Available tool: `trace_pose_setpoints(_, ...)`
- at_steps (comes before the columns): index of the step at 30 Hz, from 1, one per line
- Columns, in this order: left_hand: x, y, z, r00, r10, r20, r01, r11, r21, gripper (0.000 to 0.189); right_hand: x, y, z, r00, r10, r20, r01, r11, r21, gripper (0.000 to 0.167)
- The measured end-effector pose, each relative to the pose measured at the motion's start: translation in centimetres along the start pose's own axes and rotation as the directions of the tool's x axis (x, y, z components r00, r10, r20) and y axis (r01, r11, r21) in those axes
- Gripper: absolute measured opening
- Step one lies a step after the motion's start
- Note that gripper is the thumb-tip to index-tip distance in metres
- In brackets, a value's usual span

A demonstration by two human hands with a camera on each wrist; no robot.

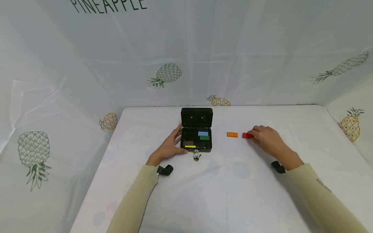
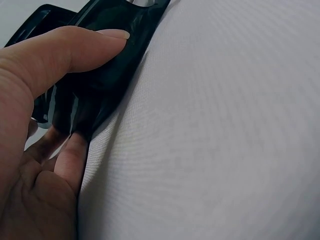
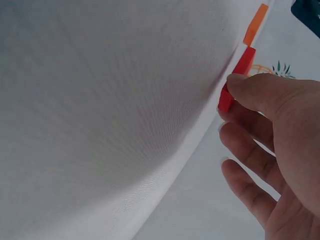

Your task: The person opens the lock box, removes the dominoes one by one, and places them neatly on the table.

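Observation:
A small black cash box (image 1: 197,149) stands on the table with its lid (image 1: 197,117) raised at the back. Inside lie a blue block (image 1: 203,133), a green block (image 1: 204,138), a brown block (image 1: 188,143) and a yellow block (image 1: 190,146). My left hand (image 1: 169,146) grips the box's front left corner, thumb (image 2: 95,47) along the front and fingers at the left side. To the right, my right hand (image 1: 268,139) pinches a red block (image 3: 242,65) between thumb and index finger, close over the tabletop. Just left of it lies an orange block (image 1: 232,134).
Keys (image 1: 197,157) hang at the lock on the box's front. A white cloth covers the table (image 1: 204,194), and a pineapple-print sheet (image 1: 247,48) rises behind its back edge and at both sides.

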State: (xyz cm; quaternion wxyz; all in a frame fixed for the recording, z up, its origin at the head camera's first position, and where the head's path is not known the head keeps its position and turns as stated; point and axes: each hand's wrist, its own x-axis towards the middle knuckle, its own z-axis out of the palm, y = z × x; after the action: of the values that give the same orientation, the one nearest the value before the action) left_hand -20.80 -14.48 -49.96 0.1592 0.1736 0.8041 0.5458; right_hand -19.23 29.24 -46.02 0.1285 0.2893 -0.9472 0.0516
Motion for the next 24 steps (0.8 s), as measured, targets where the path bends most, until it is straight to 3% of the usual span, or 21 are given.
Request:
trace_pose_setpoints(9,0.09,0.04,0.02,1.000,0.012,0.011,-0.011,1.000,-0.026,0.124,0.57,0.16,0.24,0.999,0.004,0.038,-0.005,1.000,0.014,0.030)
trace_pose_setpoints(20,0.11,-0.14,-0.01,1.000,0.009,0.008,-0.009,1.000,-0.029,0.124,0.90,0.13,0.37,1.000,-0.004,0.030,0.003,1.000,0.030,0.031)
trace_pose_setpoints(24,0.02,-0.18,-0.07,1.000,0.008,0.008,-0.008,0.999,-0.032,0.124,0.99,-0.19,0.01,1.000,-0.019,-0.013,0.020,0.999,0.030,0.034)
